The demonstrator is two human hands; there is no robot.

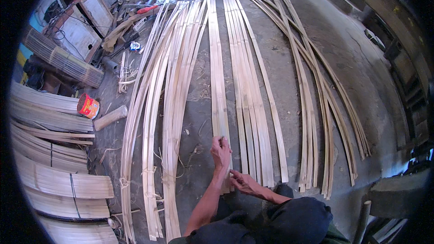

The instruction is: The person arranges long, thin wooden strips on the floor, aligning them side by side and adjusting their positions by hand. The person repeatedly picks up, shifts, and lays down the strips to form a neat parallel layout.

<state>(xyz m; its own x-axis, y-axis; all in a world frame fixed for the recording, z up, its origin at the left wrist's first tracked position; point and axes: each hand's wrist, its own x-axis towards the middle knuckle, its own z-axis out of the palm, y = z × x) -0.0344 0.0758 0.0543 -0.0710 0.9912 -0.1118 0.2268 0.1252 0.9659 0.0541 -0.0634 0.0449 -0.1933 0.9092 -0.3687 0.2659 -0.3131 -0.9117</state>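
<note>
A narrow row of long, pale bamboo strips (217,72) runs away from me along the middle of the floor. My left hand (221,152) is closed on these strips close to their near end, its fingers bent over them. Lower down, my right hand (245,184) reaches in from the right and pinches the strips' right edge between thumb and fingers. The near ends are partly hidden by my hands and left forearm. Just right of them lies a wider group of bamboo strips (246,95), spread slightly apart.
Tied bamboo strips (156,122) lie to the left, and crossing strips (312,81) to the right. Stacked slat bundles (68,185) line the left side, near a red tin (88,106) and a short wooden piece (111,118). A dark wooden frame (402,58) stands right.
</note>
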